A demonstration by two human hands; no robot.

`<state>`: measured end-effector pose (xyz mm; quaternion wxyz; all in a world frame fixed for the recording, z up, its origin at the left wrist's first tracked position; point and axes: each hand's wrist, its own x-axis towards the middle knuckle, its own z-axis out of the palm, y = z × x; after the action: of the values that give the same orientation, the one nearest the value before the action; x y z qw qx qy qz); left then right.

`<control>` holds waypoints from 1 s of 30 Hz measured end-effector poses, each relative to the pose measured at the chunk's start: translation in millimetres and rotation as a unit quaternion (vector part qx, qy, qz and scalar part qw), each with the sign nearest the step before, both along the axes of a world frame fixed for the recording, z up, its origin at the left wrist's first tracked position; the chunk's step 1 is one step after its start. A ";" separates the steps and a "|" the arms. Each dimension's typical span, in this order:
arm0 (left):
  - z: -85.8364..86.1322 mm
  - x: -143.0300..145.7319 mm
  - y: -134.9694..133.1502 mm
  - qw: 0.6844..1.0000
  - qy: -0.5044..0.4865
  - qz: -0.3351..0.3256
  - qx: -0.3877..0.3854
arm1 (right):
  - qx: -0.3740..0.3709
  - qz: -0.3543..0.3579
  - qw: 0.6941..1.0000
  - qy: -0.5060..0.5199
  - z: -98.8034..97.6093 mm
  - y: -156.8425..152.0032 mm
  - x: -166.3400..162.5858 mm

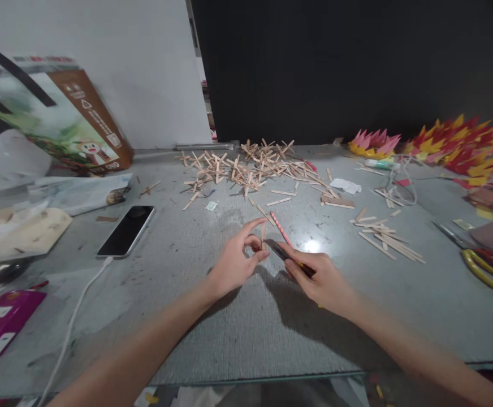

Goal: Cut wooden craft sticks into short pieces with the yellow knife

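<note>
My left hand (238, 257) pinches a small wooden stick (263, 233) upright between thumb and fingers at the table's middle. My right hand (318, 277) is closed on a dark-handled cutter (282, 251), its tip close to that stick. A pink striped pencil (281, 228) lies just behind the two hands. Further back a heap of glued wooden stick crosses (246, 164) spreads over the grey table (229, 328). Loose plain sticks (388, 240) lie to the right of my right hand.
A phone (126, 230) on a white cable lies to the left. A tilted cardboard box (60, 116) stands at back left. Red and yellow paper shapes (462, 147) sit at back right. Yellow-handled scissors (488, 268) rest at the right edge. A magenta packet (0, 322) is near left.
</note>
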<state>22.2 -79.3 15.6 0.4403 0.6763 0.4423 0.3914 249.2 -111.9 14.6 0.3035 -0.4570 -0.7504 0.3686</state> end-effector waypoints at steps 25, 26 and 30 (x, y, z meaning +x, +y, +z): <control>-8.1 9.2 -5.8 0.980 0.172 0.035 0.090 | 0.077 -0.020 0.995 -0.063 -0.7 -5.3 -8.9; -6.6 9.5 -5.6 0.982 0.165 0.033 0.085 | 0.075 -0.021 0.995 -0.061 -0.4 -5.4 -8.4; 2.5 9.6 -5.2 0.988 0.129 0.035 0.077 | 0.062 -0.028 0.996 -0.053 4.3 -6.6 -7.1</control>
<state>31.8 -84.5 18.1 0.3119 0.7370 0.4875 0.3493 242.1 -118.5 18.8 0.3014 -0.4771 -0.7737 0.2880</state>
